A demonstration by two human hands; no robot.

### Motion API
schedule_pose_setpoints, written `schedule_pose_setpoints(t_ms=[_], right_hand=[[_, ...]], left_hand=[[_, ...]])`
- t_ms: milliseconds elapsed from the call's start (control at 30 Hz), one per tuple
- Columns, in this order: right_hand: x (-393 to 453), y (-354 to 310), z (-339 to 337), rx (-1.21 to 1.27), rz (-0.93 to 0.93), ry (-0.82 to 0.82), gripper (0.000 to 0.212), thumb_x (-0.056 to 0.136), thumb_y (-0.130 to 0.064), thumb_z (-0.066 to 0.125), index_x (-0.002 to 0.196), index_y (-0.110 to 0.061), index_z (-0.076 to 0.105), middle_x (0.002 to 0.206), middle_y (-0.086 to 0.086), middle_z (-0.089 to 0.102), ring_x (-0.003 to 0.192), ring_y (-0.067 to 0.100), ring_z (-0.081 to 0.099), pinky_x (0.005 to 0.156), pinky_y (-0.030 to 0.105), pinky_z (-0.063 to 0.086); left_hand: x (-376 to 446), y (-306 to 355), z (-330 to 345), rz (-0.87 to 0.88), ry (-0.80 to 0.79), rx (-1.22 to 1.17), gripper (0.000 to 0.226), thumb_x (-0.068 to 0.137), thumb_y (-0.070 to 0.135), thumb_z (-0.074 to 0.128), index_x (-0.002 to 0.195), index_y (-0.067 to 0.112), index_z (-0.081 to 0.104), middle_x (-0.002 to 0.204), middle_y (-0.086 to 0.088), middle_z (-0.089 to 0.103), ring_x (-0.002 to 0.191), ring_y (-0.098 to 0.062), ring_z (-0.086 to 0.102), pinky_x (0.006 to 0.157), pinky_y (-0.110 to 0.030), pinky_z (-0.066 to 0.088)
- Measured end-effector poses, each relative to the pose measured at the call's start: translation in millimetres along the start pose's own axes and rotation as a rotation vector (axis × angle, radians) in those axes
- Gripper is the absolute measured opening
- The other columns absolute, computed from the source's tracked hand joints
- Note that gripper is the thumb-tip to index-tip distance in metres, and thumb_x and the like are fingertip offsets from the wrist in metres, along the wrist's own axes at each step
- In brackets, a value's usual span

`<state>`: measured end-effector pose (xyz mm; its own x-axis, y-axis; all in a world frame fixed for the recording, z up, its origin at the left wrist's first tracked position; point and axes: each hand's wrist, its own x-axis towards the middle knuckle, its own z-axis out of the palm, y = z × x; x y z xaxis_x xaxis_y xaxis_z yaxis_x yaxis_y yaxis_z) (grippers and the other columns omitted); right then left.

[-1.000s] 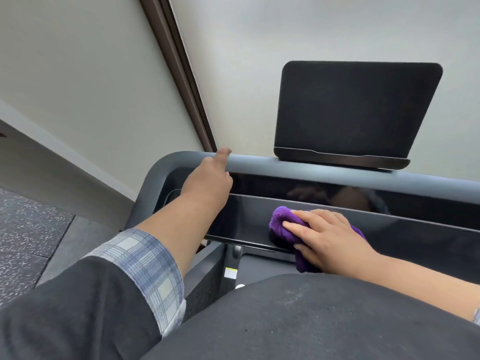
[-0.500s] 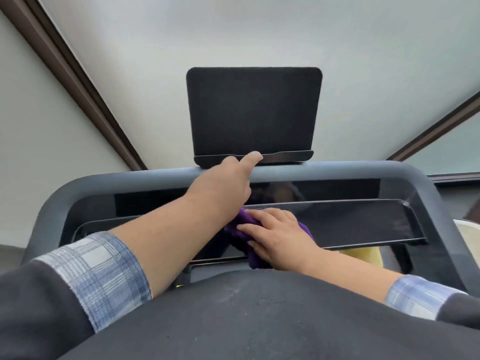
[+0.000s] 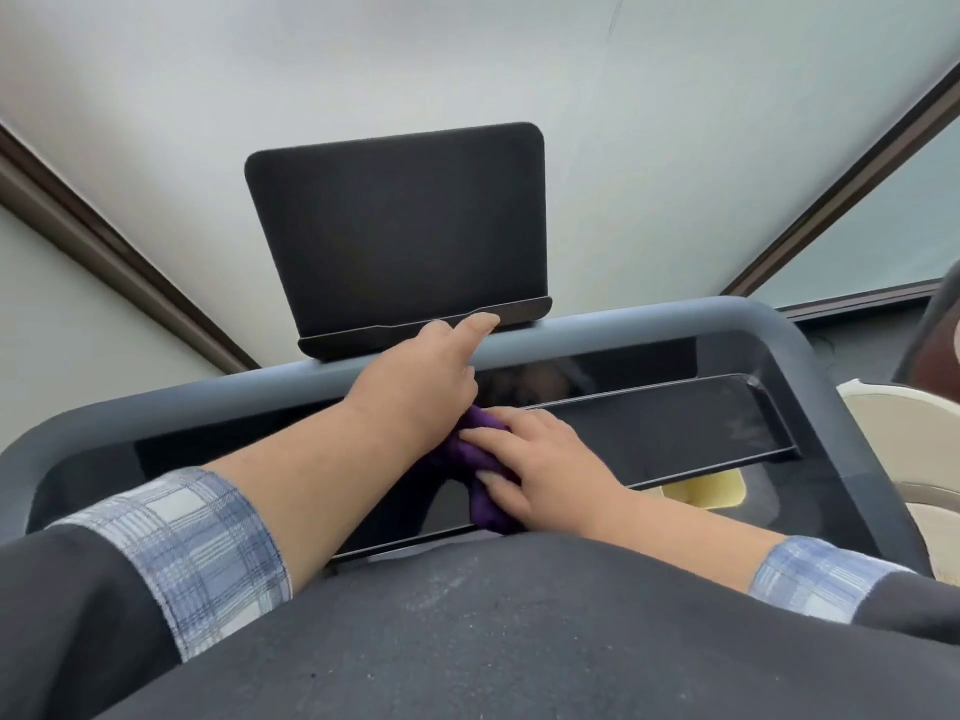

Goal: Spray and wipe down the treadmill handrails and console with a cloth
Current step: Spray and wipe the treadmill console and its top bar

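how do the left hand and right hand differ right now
The left hand reaches forward over the grey treadmill top rail and holds nothing; the right hand lies lower, pressing the crumpled purple cloth onto the glossy black console panel. The left forearm crosses above the right hand's fingers. Both wear blue plaid cuffs under dark sleeves.

A pale grey-white wall (image 3: 623,122) fills the view ahead, lit evenly by soft, shadowless light. Dark brown trim (image 3: 119,262) slants across it on the left, with a lighter cream wall panel (image 3: 62,356) below. On the right a matching dark frame strip (image 3: 841,189) borders a frosted, bluish-grey window pane (image 3: 893,236), its dark sill (image 3: 857,304) running along the bottom edge. At the far right edge sits a cream-coloured rounded object (image 3: 914,449), too cut off to identify.
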<state>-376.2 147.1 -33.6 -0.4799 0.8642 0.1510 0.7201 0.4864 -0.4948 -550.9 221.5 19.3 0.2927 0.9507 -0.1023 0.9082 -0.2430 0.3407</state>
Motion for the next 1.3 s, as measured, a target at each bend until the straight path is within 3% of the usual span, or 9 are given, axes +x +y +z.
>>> schedule_pose_setpoints(t_ms=[133, 267, 333, 400, 567, 700, 1000, 1167, 1300], right_hand=[[-12.9, 37.1, -38.0, 0.231, 0.263, 0.320, 0.043, 0.092, -0.033, 0.055, 0.132, -0.021, 0.062, 0.133, -0.010, 0.051, 0.124, 0.017, 0.050, 0.111, 0.020, 0.030], [-23.0, 85.9, -74.2, 0.275, 0.550, 0.497, 0.041, 0.095, -0.037, 0.053, 0.135, -0.027, 0.057, 0.132, -0.011, 0.048, 0.127, 0.013, 0.046, 0.113, 0.030, 0.032], [-24.4, 108.5, -86.4, 0.232, 0.613, 0.514, 0.045, 0.095, -0.039, 0.051, 0.138, -0.026, 0.055, 0.138, -0.004, 0.049, 0.131, 0.018, 0.042, 0.114, 0.031, 0.028], [-18.1, 126.7, -93.2, 0.153, 0.646, 0.418, 0.051, 0.097, -0.043, 0.050, 0.144, -0.026, 0.048, 0.148, 0.002, 0.044, 0.137, 0.025, 0.036, 0.116, 0.031, 0.022], [-0.8, 145.2, -82.7, -0.302, 0.599, 0.032, 0.080, 0.092, -0.067, 0.041, 0.158, -0.031, 0.016, 0.166, 0.007, 0.011, 0.153, 0.027, 0.002, 0.122, 0.050, -0.004], [4.6, 141.8, -70.2, -0.327, 0.519, -0.002, 0.084, 0.094, -0.065, 0.038, 0.161, -0.023, 0.009, 0.168, 0.008, -0.006, 0.154, 0.026, -0.008, 0.124, 0.047, -0.007], [41.0, 67.3, -11.7, -0.400, 0.092, -0.238, 0.099, 0.091, -0.070, 0.031, 0.157, -0.011, -0.012, 0.164, 0.011, -0.024, 0.152, 0.033, -0.018, 0.124, 0.049, -0.006], [30.3, 83.9, -25.1, -0.424, 0.155, -0.187, 0.102, 0.088, -0.077, 0.032, 0.159, -0.018, -0.012, 0.166, 0.009, -0.021, 0.153, 0.030, -0.016, 0.122, 0.049, -0.009], [21.6, 89.2, -28.4, -0.408, 0.243, -0.163, 0.106, 0.085, -0.079, 0.034, 0.159, -0.017, -0.009, 0.166, 0.011, -0.019, 0.152, 0.030, -0.019, 0.123, 0.049, -0.007]], left_hand=[[-14.9, -1.8, -0.5, -0.056, 0.059, -0.130, 0.062, 0.098, 0.029, 0.052, 0.151, 0.045, 0.024, 0.111, 0.004, 0.052, 0.083, -0.019, 0.063, 0.082, -0.039, 0.054], [-29.3, 11.9, 17.7, -0.034, 0.142, -0.183, 0.065, 0.095, 0.025, 0.062, 0.153, 0.033, 0.032, 0.116, 0.017, 0.050, 0.096, -0.007, 0.056, 0.089, -0.012, 0.038], [-31.8, 25.1, 24.4, -0.065, 0.119, -0.231, 0.064, 0.095, 0.026, 0.062, 0.152, 0.036, 0.033, 0.128, 0.012, 0.053, 0.114, -0.007, 0.054, 0.096, -0.015, 0.036], [-31.4, 39.1, 29.5, -0.093, 0.085, -0.255, 0.064, 0.095, 0.030, 0.059, 0.151, 0.043, 0.029, 0.132, 0.006, 0.054, 0.113, -0.016, 0.058, 0.096, -0.031, 0.045], [-30.8, 53.3, 35.7, -0.104, 0.154, -0.215, 0.067, 0.094, 0.028, 0.061, 0.150, 0.043, 0.029, 0.115, 0.003, 0.054, 0.091, -0.019, 0.060, 0.078, -0.032, 0.047], [-39.8, 53.6, 38.8, -0.150, 0.178, -0.257, 0.070, 0.094, 0.028, 0.062, 0.146, 0.052, 0.021, 0.116, 0.005, 0.054, 0.092, -0.018, 0.060, 0.081, -0.040, 0.051], [-53.5, 60.0, 43.5, -0.164, 0.217, -0.278, 0.071, 0.091, 0.030, 0.065, 0.143, 0.055, 0.023, 0.126, 0.006, 0.053, 0.106, -0.013, 0.056, 0.086, -0.031, 0.047], [-71.3, 48.3, 36.1, -0.216, 0.258, -0.233, 0.070, 0.092, 0.031, 0.061, 0.144, 0.056, 0.021, 0.115, 0.019, 0.044, 0.084, -0.012, 0.058, 0.072, -0.029, 0.045], [-87.8, 31.7, 35.4, -0.299, 0.271, -0.259, 0.069, 0.092, 0.030, 0.059, 0.143, 0.056, 0.021, 0.115, 0.010, 0.052, 0.080, -0.018, 0.059, 0.071, -0.037, 0.051]])
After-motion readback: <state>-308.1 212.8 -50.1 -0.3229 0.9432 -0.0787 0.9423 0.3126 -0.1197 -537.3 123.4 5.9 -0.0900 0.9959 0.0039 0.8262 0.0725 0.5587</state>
